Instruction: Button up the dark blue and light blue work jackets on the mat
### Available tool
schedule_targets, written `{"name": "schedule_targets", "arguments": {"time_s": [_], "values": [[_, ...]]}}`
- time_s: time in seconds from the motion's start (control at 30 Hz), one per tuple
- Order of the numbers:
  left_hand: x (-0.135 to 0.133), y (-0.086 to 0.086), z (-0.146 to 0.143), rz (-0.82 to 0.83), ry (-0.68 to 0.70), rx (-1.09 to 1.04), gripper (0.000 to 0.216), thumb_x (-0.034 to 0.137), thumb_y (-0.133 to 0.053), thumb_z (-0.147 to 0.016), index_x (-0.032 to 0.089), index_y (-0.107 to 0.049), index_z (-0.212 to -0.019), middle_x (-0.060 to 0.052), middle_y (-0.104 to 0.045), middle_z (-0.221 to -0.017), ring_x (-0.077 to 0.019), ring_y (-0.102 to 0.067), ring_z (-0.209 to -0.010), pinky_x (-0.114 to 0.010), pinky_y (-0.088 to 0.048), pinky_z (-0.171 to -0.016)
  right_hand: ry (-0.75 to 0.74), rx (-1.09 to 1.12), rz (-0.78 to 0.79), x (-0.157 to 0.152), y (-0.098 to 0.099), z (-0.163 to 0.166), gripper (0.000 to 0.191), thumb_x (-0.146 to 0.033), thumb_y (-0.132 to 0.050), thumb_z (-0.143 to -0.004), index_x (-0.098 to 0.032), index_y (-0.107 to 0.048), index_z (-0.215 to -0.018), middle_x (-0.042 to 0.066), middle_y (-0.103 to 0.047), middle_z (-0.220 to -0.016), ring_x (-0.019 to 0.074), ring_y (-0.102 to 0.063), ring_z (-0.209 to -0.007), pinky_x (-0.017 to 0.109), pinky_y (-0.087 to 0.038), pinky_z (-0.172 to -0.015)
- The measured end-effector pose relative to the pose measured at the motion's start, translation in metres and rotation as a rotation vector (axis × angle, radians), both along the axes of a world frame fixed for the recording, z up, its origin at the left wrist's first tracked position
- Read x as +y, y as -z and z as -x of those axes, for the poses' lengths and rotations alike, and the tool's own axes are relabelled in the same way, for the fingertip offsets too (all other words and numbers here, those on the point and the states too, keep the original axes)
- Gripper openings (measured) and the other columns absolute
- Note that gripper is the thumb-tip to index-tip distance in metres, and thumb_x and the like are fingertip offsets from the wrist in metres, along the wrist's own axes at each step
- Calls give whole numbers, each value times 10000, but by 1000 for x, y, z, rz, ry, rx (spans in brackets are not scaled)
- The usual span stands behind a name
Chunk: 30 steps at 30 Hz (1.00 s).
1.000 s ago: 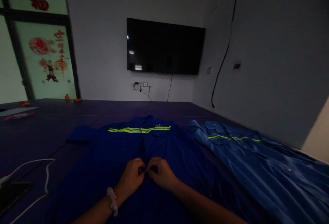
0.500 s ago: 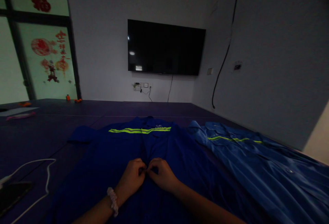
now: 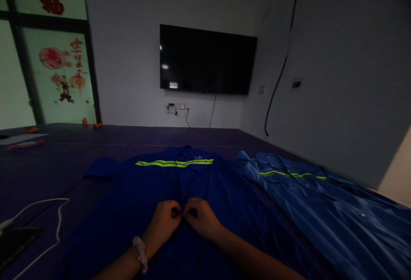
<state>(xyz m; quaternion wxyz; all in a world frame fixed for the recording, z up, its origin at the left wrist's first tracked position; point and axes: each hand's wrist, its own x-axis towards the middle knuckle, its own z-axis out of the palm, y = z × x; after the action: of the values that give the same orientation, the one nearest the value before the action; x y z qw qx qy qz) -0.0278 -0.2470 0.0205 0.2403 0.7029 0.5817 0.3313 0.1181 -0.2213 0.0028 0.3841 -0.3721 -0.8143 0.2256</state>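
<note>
A dark blue work jacket [image 3: 144, 194] with a yellow-green reflective stripe lies flat on the dark purple surface [image 3: 48, 164], collar away from me. My left hand [image 3: 163, 222], with a pale scrunchie on its wrist, and my right hand [image 3: 201, 218] meet at the jacket's front placket. The fingers of both are curled and pinch the fabric where the two front edges join. What sits between the fingertips is too small and dark to make out.
A second, lighter blue jacket [image 3: 321, 203] lies to the right, near the wall. A white cable [image 3: 48, 215] and a dark phone [image 3: 16, 241] lie at the left. A black television [image 3: 207, 59] hangs on the far wall; small items [image 3: 24, 141] sit far left.
Both hands have slid a little toward me along the placket, still pinched together. The jackets have not moved.
</note>
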Motion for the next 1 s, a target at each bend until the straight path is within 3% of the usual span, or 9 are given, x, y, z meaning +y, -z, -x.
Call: {"name": "schedule_targets", "arguments": {"time_s": [0.63, 1.0], "values": [[2, 5, 0, -30, 46, -129, 53, 162, -498, -635, 150, -531, -675, 46, -479, -559, -97, -423, -540, -210, -306, -532, 24, 29, 31, 1, 3, 1, 172, -72, -520, -686, -178, -653, -659, 15, -647, -728, 133, -592, -719, 239, -418, -695], [3, 7, 0, -72, 70, -164, 46, 154, -493, -630, 158, -516, -670, 49, -461, -562, -98, -406, -536, -214, -293, -526, 38, 15, 29, 0, 2, 1, 157, -87, -534, -692, -175, -662, -676, 14, -645, -725, 127, -585, -703, 225, -406, -651]]}}
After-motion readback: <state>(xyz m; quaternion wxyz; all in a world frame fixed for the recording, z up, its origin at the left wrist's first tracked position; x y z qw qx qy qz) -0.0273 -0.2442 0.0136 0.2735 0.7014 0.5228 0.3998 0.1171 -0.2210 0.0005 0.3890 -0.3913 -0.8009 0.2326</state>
